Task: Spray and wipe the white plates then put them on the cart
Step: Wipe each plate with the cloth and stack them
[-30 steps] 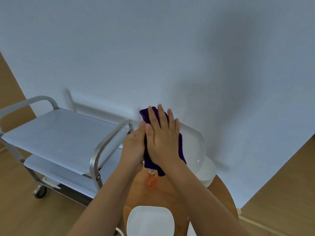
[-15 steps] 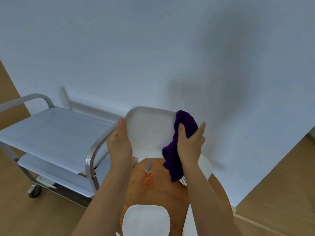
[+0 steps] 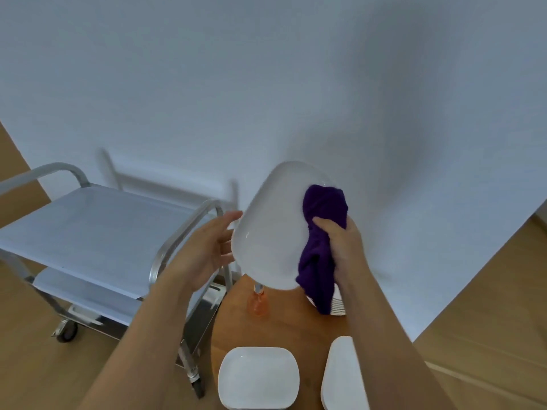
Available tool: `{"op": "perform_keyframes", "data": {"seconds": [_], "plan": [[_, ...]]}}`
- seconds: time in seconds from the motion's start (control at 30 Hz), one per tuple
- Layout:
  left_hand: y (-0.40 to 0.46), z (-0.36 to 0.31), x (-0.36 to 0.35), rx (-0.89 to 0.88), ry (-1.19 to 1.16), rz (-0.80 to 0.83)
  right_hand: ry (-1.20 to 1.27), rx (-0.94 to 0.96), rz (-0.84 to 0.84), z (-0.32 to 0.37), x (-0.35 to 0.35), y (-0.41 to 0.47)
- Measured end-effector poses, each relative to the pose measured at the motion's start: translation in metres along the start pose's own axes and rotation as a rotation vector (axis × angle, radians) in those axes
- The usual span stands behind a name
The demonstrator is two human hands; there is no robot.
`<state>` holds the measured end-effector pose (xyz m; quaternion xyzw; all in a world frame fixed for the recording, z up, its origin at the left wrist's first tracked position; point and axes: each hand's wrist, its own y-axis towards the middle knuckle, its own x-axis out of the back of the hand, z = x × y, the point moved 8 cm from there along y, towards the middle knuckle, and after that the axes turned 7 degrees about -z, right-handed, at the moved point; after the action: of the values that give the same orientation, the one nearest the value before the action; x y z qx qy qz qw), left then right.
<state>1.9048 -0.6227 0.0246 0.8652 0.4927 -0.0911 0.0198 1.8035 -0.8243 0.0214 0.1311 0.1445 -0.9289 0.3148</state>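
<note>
At frame centre a glossy white plate (image 3: pixel 268 232) with rounded corners tilts above the round wooden desk (image 3: pixel 266 329). The right hand (image 3: pixel 343 247) grips its right edge through a bunched purple cloth (image 3: pixel 319 247); the left hand (image 3: pixel 204 250) is beside its left edge, fingers (image 3: pixel 229 217) spread wide. The steel cart (image 3: pixel 88 232), left of frame, has a bare flat top shelf. Two more plates (image 3: pixel 258 377) lie at the desk's lower edge, an orange bottle (image 3: pixel 259 304) under the held plate.
</note>
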Motion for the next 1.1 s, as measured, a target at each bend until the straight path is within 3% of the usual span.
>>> {"op": "perform_keyframes", "data": {"seconds": [0.1,0.2,0.37,0.5,0.57,0.63,0.7,0.77,0.9,0.97,1.03,1.1], "plan": [[0.006,-0.009,-0.011,0.102,0.077,0.043,-0.227,0.049,0.160,0.002,-0.017,-0.004],[0.009,-0.005,-0.012,0.107,0.105,-0.132,-0.236,0.075,0.169,-0.001,-0.027,-0.009],[0.010,-0.009,-0.004,0.062,-0.263,-0.321,-0.316,0.189,0.152,-0.019,-0.024,-0.025],[0.010,0.003,-0.015,0.102,-0.478,-0.492,-0.343,0.127,-0.159,-0.058,-0.015,-0.043],[0.004,0.019,-0.021,0.192,-0.562,-0.581,-0.293,0.183,-0.182,-0.059,-0.024,-0.049],[0.004,0.028,-0.023,0.218,-0.635,-0.581,-0.293,0.224,-0.140,-0.055,-0.031,-0.050],[0.004,0.029,-0.025,0.197,-0.690,-0.480,-0.309,0.179,-0.139,-0.055,-0.022,-0.044],[0.003,0.030,-0.012,0.172,-0.540,-0.464,-0.237,0.217,-0.142,-0.044,-0.010,-0.038],[-0.004,0.018,0.031,0.147,-0.188,-0.652,-0.483,0.746,-0.125,0.012,-0.002,-0.056],[-0.006,0.002,0.020,0.155,-0.184,-0.545,-0.589,0.985,-0.056,0.022,-0.010,-0.071],[-0.004,-0.003,-0.011,0.260,-0.200,-0.327,-0.739,1.192,0.033,0.016,-0.024,-0.087],[-0.003,-0.002,-0.031,0.338,-0.305,-0.257,-0.862,1.346,0.057,0.004,-0.032,-0.098]]}}
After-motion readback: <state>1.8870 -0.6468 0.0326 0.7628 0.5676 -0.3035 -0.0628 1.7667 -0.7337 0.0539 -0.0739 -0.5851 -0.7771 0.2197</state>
